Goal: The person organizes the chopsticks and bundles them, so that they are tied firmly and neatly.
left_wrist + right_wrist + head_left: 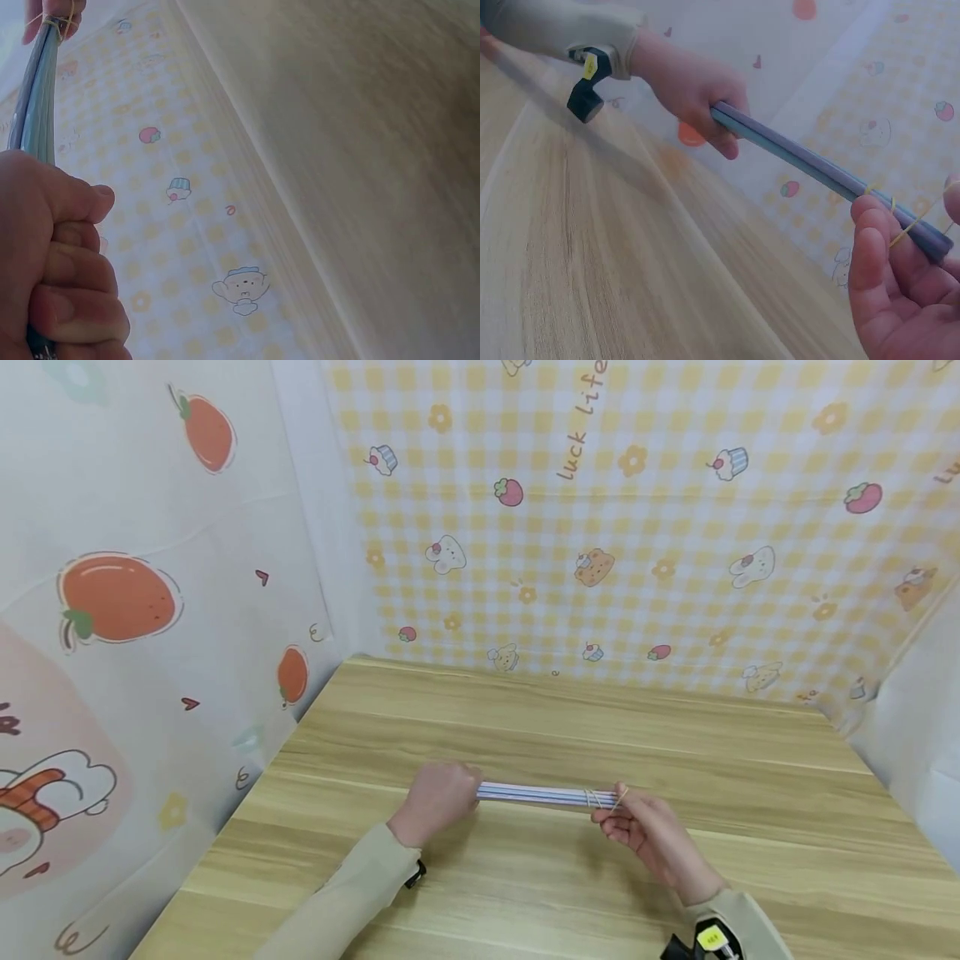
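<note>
A bundle of slim blue and purple pencil-like sticks [532, 793] lies level across the space between both hands. My left hand [442, 797] grips its left end in a fist, fingers wrapped round it in the left wrist view. Near the other end, a thin yellowish rubber band [893, 204] is wound round the sticks. My right hand [652, 831] is at that end, its fingers and thumb holding a loop of the band stretched out past the sticks. The left ends of the sticks are mostly hidden in the left fist.
Beneath both hands spreads a wood-grain table [525, 893]. A yellow checked cloth [660, 527] hangs behind it, and a white printed cloth [187, 527] stands along the left side. Each wrist carries a small black camera mount [591, 82].
</note>
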`<state>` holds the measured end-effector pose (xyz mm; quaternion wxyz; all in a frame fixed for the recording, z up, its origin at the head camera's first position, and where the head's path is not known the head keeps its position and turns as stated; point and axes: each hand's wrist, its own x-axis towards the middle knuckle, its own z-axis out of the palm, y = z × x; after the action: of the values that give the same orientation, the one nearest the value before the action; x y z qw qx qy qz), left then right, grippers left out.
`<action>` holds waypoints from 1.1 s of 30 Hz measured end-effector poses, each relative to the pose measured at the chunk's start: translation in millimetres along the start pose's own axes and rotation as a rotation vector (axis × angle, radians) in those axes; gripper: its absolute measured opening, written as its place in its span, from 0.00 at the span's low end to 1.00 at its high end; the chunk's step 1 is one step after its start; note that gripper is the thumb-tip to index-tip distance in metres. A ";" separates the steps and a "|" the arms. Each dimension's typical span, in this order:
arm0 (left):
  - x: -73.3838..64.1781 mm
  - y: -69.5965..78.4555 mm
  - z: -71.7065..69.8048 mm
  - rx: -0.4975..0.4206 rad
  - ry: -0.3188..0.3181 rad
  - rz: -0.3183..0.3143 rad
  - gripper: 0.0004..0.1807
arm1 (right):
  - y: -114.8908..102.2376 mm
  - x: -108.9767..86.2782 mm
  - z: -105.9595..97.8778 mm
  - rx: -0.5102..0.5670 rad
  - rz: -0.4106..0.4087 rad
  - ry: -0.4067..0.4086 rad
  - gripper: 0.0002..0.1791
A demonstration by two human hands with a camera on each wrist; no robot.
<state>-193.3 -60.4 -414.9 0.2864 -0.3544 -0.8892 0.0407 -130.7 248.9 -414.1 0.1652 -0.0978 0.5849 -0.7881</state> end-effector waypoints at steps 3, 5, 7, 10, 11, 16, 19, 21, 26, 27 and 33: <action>0.3 1.3 0.1 0.020 0.005 0.005 0.17 | -1.8 4.4 4.8 -0.081 0.049 0.053 0.14; 1.0 2.1 -0.2 0.024 -0.003 0.000 0.17 | -3.0 7.4 9.1 -0.124 0.073 0.105 0.11; 1.6 2.8 -1.4 0.023 -0.012 -0.008 0.17 | -3.7 9.8 13.5 -0.154 0.091 0.174 0.10; 2.0 3.6 -3.1 0.018 -0.021 -0.013 0.18 | -4.2 11.5 18.9 -0.171 0.114 0.257 0.08; 2.1 3.8 -3.3 0.020 -0.020 -0.012 0.18 | -4.3 11.7 20.2 -0.172 0.121 0.276 0.07; 2.2 4.2 -2.5 0.039 -0.007 -0.009 0.20 | -4.1 12.5 21.9 -0.168 0.134 0.319 0.06; 2.3 4.4 -1.2 0.039 0.003 -0.012 0.20 | -3.3 13.8 21.6 -0.164 0.131 0.325 0.06; 2.3 4.6 -1.1 0.029 0.009 -0.013 0.21 | -2.9 14.5 21.4 -0.161 0.125 0.321 0.05; 2.6 4.8 -2.3 0.021 -0.001 -0.010 0.21 | -4.9 13.6 20.2 -0.223 0.103 0.293 0.07; 2.6 4.6 -2.3 0.020 -0.005 -0.010 0.20 | -6.4 13.0 19.7 -0.260 0.096 0.289 0.09; 2.7 3.1 -5.5 -0.005 -0.043 -0.021 0.17 | -20.2 5.5 13.1 -0.708 0.021 0.253 0.21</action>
<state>-190.1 -57.0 -409.9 0.2667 -0.3450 -0.8989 0.0432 -134.2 240.4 -391.1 0.0558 -0.0447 0.8380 -0.5409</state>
